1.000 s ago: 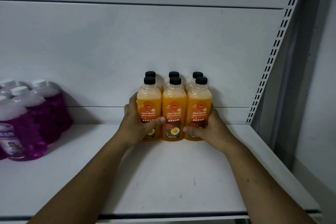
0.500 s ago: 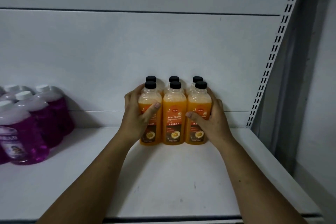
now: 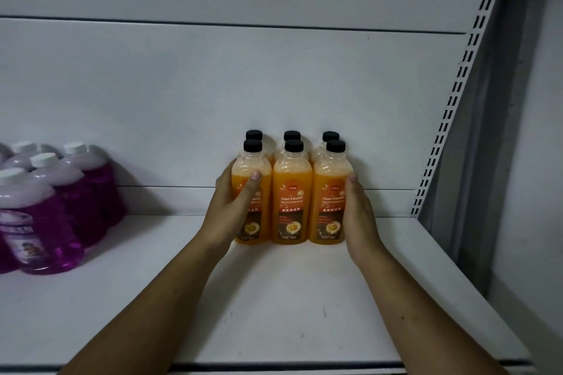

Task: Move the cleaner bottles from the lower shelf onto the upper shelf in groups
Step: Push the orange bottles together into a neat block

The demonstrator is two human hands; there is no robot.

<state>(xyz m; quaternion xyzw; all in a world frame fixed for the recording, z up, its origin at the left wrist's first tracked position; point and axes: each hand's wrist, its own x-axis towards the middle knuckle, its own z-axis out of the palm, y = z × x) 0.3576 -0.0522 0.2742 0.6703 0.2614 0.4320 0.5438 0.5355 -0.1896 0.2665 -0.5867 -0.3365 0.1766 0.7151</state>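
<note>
Several orange floor cleaner bottles [image 3: 292,192] with black caps stand upright in two rows of three on a white shelf [image 3: 274,298], close to the back panel. My left hand [image 3: 227,211] grips the left front bottle, its thumb laid across the bottle's front. My right hand [image 3: 359,216] presses flat against the right side of the right front bottle, with the thumb pointing up along the bottle's edge. The fingers of both hands are hidden behind the bottles.
A group of purple cleaner bottles [image 3: 61,216] with white caps stands at the left of the same shelf. A perforated upright [image 3: 451,106] and a grey post bound the shelf on the right. Bare shelf surface lies between the two groups.
Both hands slid up the sides of the orange group. My right thumb came off the front of the right bottle and now lies along its side. The bottles stay on the shelf.
</note>
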